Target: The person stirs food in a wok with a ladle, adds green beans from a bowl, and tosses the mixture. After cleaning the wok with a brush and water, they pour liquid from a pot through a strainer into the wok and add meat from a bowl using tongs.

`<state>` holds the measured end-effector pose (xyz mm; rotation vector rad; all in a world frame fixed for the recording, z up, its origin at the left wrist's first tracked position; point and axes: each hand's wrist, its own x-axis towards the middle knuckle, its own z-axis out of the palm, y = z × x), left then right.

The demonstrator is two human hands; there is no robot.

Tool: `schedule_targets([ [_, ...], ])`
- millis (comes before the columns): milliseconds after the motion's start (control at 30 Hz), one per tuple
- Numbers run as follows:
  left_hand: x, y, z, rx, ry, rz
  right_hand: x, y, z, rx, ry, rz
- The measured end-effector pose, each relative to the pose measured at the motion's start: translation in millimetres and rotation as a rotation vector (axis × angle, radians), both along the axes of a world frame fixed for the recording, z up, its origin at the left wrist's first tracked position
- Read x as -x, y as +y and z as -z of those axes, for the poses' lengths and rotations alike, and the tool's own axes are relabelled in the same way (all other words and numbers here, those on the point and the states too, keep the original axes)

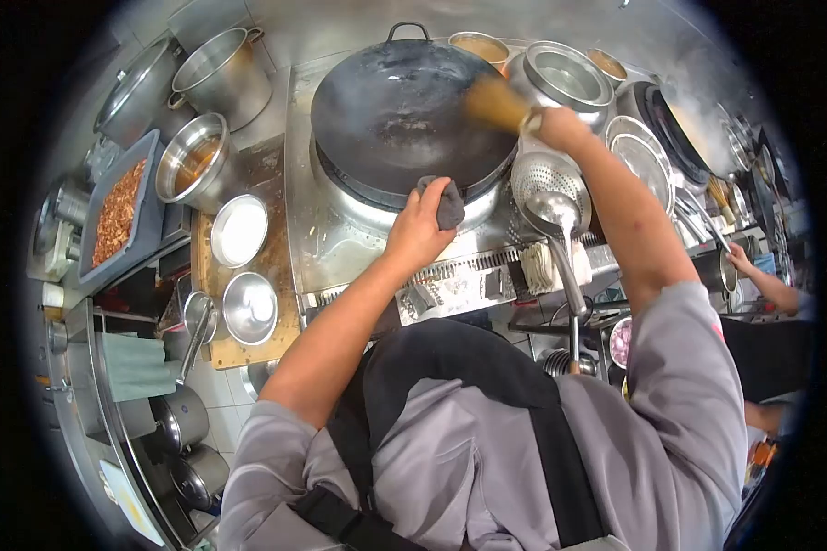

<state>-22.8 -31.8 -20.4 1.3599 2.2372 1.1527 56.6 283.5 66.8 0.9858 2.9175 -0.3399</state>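
A large dark wok [386, 138] sits on the metal stove, its inside dark with a few shiny wet spots. At its near rim, my left hand [420, 225] is closed on a dark grey cloth [450, 206]. My right hand [556, 127] grips a tan brush [496, 105], blurred by motion, whose bristles are over the wok's right side. Just below my right forearm, a perforated strainer [547, 179] and a metal ladle [554, 209] rest side by side, right of the wok.
Pots [225, 78] and a grey bin of brown food [119, 216] stand on the left. Metal bowls [249, 309] lie on a wooden board [271, 344]. Lidded containers [570, 75] line the back right. Another person's arm [763, 283] reaches in at the far right, near a second steaming wok.
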Motion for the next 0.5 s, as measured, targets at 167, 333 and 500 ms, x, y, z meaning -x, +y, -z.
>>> schedule_targets([
  [167,4,-44,8,-0.272,-0.250,0.069,-15,-100,-28,-0.115,0.579,0.255],
  [333,24,-135,27,-0.496,-0.705,-0.285,-12,-293,110,0.490,0.958,-0.173],
  [500,84,-189,83,0.182,-0.154,-0.325,-32,-339,107,0.987,0.184,-0.621],
])
